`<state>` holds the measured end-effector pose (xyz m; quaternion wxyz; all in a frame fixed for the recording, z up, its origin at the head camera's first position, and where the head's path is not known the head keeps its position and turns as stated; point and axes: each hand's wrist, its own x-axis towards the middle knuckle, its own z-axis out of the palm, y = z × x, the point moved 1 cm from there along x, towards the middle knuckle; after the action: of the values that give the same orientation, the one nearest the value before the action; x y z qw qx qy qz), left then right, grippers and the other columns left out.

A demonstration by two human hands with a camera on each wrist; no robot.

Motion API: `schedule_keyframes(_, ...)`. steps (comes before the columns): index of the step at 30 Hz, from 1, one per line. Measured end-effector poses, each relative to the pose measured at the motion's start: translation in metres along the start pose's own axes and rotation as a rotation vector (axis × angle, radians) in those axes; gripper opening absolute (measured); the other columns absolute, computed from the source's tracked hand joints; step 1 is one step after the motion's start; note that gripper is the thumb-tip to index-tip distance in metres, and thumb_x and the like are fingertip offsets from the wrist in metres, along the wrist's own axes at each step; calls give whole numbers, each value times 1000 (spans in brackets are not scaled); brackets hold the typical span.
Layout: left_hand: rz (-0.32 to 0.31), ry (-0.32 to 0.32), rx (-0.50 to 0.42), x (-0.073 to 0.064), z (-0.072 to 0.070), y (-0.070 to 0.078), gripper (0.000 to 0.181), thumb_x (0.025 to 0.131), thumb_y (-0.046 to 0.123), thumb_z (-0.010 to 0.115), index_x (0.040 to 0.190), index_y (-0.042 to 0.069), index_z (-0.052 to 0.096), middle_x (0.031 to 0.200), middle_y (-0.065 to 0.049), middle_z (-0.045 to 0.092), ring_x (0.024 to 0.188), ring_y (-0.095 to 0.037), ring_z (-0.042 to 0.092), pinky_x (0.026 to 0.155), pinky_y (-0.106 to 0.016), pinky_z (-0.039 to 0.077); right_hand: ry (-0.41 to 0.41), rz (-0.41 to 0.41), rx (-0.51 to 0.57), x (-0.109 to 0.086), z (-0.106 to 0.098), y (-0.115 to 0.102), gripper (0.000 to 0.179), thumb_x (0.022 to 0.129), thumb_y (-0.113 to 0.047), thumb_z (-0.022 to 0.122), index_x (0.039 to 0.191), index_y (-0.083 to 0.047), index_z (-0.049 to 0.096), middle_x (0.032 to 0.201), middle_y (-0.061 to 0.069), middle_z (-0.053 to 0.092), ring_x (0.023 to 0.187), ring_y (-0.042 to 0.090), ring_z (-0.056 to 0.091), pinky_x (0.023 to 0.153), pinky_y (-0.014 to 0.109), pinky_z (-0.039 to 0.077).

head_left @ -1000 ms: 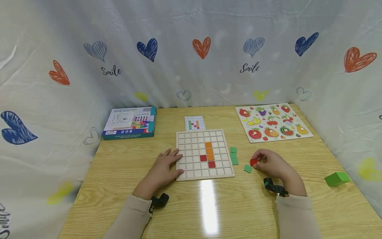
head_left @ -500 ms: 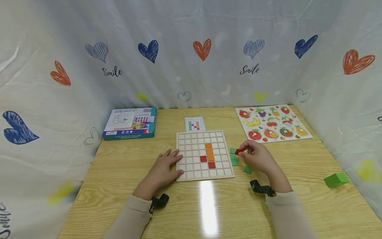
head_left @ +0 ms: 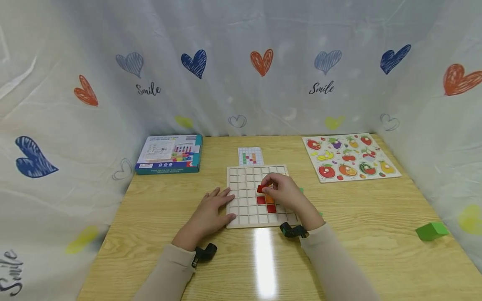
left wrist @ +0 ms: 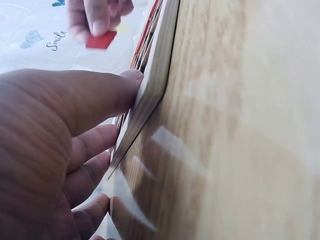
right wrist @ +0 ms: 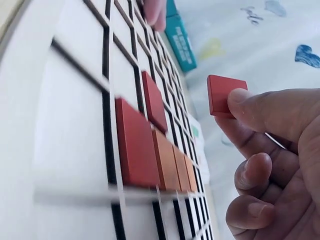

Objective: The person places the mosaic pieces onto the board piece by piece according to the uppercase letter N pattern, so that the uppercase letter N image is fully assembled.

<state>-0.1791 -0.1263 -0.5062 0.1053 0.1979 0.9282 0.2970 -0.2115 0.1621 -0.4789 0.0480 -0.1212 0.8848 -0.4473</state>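
Note:
A red square tile (right wrist: pixel 222 95) is pinched between thumb and fingertip of my right hand (head_left: pixel 283 191), raised above the wooden grid board (head_left: pixel 237 219). In the right wrist view, two red tiles (right wrist: pixel 137 147) and a row of orange tiles (right wrist: pixel 167 160) sit in the board's cells. From the head view, my right hand covers part of the orange row. My left hand (head_left: pixel 211 211) rests at the board's left edge with its fingers spread; its thumb (left wrist: pixel 131 82) touches the rim in the left wrist view.
Behind the board lies a pattern card (head_left: pixel 250 156). A boxed toy set (head_left: pixel 169 154) is at back left, a fruit puzzle board (head_left: pixel 350 159) at back right. A green block (head_left: pixel 432 231) stands far right. Green tiles (head_left: pixel 301 190) beside the board are mostly hidden by my right arm.
My right hand has carried the red tile leftward from the table at the right, past the green tiles, to over the board. The left hand has stayed at the board's edge.

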Motion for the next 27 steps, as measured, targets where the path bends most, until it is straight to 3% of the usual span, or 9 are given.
schedule_keyframes(9,-3,5,0,2,2,3,64,99,37,81,158,19,61,175,0,41,169,-37,22,138,-63,11,-15,34,-51,20,19,-5,6,104,-16,76,110,-18,74,106,1,76,83,17,65,79,34,56)
schedule_keyframes(16,-7,15,8,3,2,3,64,98,37,81,157,19,62,175,0,43,169,-37,24,138,-64,12,-34,49,-114,27,27,-5,6,103,-18,76,109,-19,75,103,-2,75,76,15,62,76,33,55)
schedule_keyframes(21,-12,16,-1,2,0,5,64,98,36,82,157,19,62,175,0,43,169,-36,23,138,-63,11,-42,31,-173,29,30,-6,5,103,-19,76,108,-19,75,100,-4,75,79,15,62,78,34,55)
schedule_keyframes(27,-19,13,0,0,-2,6,65,98,36,82,157,18,62,175,0,42,169,-36,23,138,-62,11,-71,21,-162,28,31,-7,2,102,-17,77,103,-18,75,98,-5,75,87,14,65,87,39,57)
